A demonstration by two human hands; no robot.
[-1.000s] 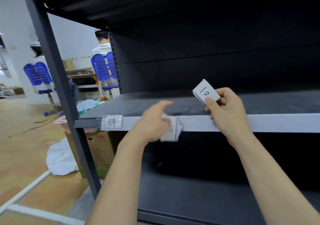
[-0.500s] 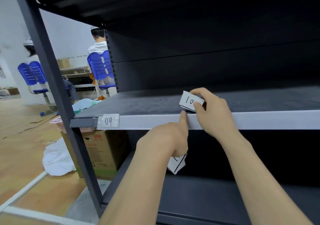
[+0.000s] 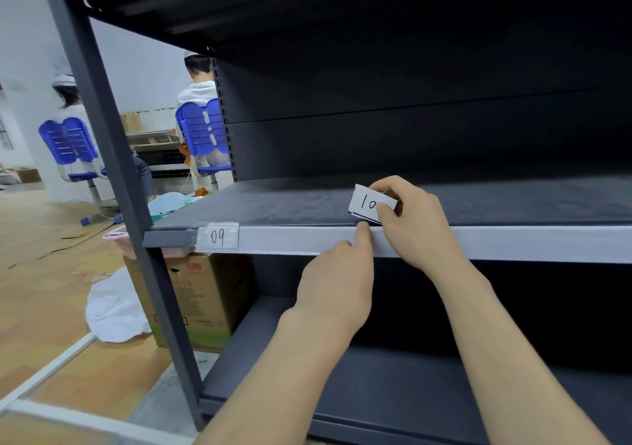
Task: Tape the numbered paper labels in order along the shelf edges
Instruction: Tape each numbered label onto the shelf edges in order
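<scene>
We see label 09 (image 3: 219, 236) taped centre-left on the shelf edge (image 3: 513, 244); our right hand (image 3: 417, 225) pinches untaped label 10 (image 3: 367, 201); our left hand (image 3: 338, 284) touches the edge, grip hidden.

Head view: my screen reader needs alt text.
A person's right hand pinches a paper label marked 10 above the pale shelf edge, while the left hand presses a fingertip on that edge. A label marked 09 is taped at the edge's left end.

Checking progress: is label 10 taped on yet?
Not yet: the right hand pinches label 10 above the shelf edge; label 09 is taped.
</scene>
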